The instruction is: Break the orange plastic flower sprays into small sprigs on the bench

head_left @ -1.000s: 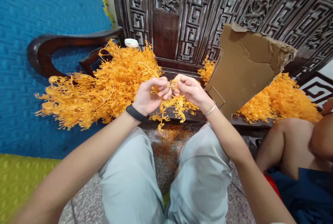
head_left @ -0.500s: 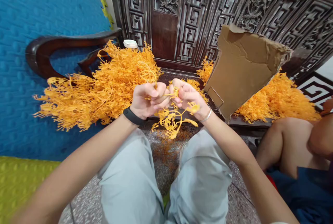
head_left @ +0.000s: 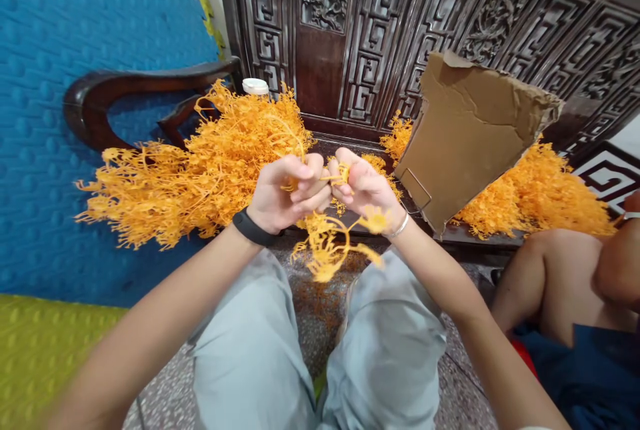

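Both hands meet in front of me over my knees, pinching an orange plastic flower strand (head_left: 327,243) whose loose, curly end dangles below them, slightly blurred. My left hand (head_left: 290,190), with a black band at the wrist, is closed on the strand; a thin stem loops up from its thumb. My right hand (head_left: 365,183), wearing a silver bracelet, is closed on a small orange piece of the same strand right beside the left fingers. Behind my left hand lies a big heap of orange plastic strands (head_left: 200,170) on the dark wooden bench.
A cardboard sheet (head_left: 470,130) leans to the right, with another orange heap (head_left: 540,190) behind it. A white-lidded container (head_left: 255,87) stands at the back by the carved backrest (head_left: 320,63). Another person's bare leg (head_left: 555,277) is close on the right. Orange bits litter the floor.
The hanging end of the strand has swung a little lower. Both hands keep their grip, almost in place, and the view has shifted slightly.
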`<state>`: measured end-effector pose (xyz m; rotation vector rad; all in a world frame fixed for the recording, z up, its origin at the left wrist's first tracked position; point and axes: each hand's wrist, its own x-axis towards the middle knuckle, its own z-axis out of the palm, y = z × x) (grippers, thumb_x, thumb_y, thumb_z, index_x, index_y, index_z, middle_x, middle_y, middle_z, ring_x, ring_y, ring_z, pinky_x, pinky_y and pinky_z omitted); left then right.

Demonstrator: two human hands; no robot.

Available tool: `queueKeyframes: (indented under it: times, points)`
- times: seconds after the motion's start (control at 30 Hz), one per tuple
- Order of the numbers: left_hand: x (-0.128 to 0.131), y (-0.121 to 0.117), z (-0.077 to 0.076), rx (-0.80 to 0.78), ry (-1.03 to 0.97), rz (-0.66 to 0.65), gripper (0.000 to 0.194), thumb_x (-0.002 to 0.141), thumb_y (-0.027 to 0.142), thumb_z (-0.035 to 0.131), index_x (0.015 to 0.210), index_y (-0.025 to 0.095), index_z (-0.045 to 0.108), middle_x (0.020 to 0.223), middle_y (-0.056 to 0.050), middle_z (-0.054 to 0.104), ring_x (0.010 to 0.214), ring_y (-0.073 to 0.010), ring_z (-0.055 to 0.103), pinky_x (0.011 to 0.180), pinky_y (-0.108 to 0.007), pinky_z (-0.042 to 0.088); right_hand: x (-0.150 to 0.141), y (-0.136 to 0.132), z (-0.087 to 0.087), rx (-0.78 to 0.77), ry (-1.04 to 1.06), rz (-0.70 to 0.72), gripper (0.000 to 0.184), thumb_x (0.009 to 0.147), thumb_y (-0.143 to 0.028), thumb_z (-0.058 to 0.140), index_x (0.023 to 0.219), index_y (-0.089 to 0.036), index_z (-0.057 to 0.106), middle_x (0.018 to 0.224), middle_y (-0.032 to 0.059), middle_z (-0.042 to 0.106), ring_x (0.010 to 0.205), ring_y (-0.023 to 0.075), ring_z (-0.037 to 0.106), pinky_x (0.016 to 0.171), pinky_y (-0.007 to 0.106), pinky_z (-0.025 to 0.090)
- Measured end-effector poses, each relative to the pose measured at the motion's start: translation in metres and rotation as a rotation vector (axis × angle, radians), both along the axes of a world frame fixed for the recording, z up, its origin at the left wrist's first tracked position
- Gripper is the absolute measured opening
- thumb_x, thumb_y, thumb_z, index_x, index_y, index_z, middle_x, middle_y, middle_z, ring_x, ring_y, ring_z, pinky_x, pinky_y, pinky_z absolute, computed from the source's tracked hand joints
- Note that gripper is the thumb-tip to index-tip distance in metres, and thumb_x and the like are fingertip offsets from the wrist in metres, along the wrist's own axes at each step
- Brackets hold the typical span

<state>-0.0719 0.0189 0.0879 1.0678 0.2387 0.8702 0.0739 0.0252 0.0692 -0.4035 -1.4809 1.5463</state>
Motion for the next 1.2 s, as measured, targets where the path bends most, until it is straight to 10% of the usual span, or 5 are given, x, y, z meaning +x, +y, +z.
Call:
queueKeyframes:
  times: [0.27, 0.47, 0.93, 1.2]
  points:
    - [0.005, 0.008, -0.007, 0.178, 0.254, 0.615, 0.014, 0.069, 0.028, 0.064, 0.061, 0.017, 0.06, 0.067, 0.0, 0.061, 0.06, -0.0115, 0.056, 0.064, -0.028, 0.044, 0.016, 0.015, 0.005, -0.068, -0.082, -0.195, 0.043, 0.068, -0.044, 0.07, 0.068, -0.019, 0.034, 0.059, -0.0065, 0.041, 0.053, 0.0048, 0.04, 0.051, 0.02, 0.033]
    - [0.001, 0.007, -0.007, 0.123, 0.268, 0.582, 0.018, 0.065, 0.02, 0.06, 0.049, 0.016, 0.053, 0.055, 0.001, 0.054, 0.052, -0.0095, 0.051, 0.054, -0.026, 0.041, 0.009, 0.014, 0.003, 0.033, -0.121, -0.283, 0.039, 0.07, -0.043, 0.069, 0.068, -0.019, 0.037, 0.06, -0.0061, 0.042, 0.056, 0.0058, 0.042, 0.053, 0.02, 0.035]
    - [-0.001, -0.012, -0.003, -0.006, 0.09, 0.244, 0.039, 0.049, 0.026, 0.056, 0.033, 0.017, 0.022, 0.033, 0.003, 0.02, 0.028, -0.0024, 0.022, 0.033, -0.024, 0.014, -0.004, -0.002, -0.001, 0.062, -0.049, 0.046, 0.047, 0.066, -0.049, 0.068, 0.064, -0.021, 0.03, 0.06, -0.003, 0.042, 0.052, 0.0089, 0.037, 0.047, 0.023, 0.032]
    - [-0.009, -0.005, 0.0, -0.025, -0.053, 0.399, 0.047, 0.06, 0.024, 0.053, 0.039, 0.016, 0.012, 0.036, 0.003, 0.015, 0.033, -0.004, 0.021, 0.036, -0.023, 0.024, 0.0, 0.008, 0.003, 0.091, -0.042, -0.207, 0.041, 0.075, -0.056, 0.058, 0.07, -0.022, 0.035, 0.059, -0.004, 0.036, 0.052, 0.0095, 0.034, 0.048, 0.023, 0.036]
